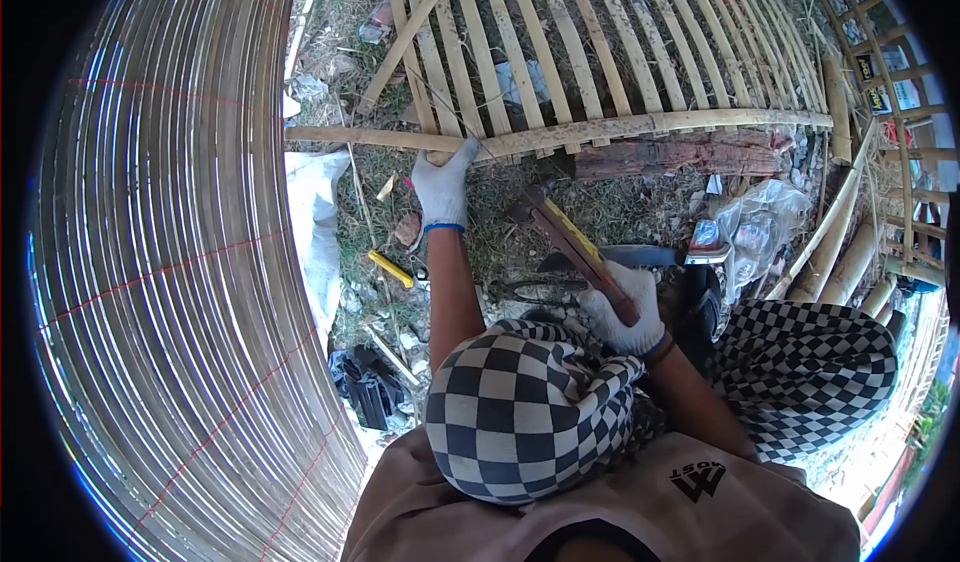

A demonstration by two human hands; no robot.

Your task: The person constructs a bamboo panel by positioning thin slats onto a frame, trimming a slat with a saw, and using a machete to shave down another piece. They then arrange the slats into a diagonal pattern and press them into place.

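My left hand point(443, 184), in a white knit glove with a blue cuff, grips the near edge of a bamboo slat panel point(590, 129). Its fingers close where a horizontal bamboo strip point(370, 137) meets the upright slats; some fingers are hidden beneath. In my gloved right hand point(625, 310) is a hammer point(566, 232), held by its brown handle with a yellow stripe. The hammer head points up and left, below the panel's edge and apart from it. A yellow-handled tool point(390, 268) lies on the ground below my left hand.
A tall bamboo slat screen point(190, 242) with red strings stands along the left. A weathered wood beam point(680, 155) lies under the panel's edge. Clear plastic point(770, 222) and bamboo poles point(835, 247) are at the right. A white sack point(315, 222) and black bag point(368, 387) lie left.
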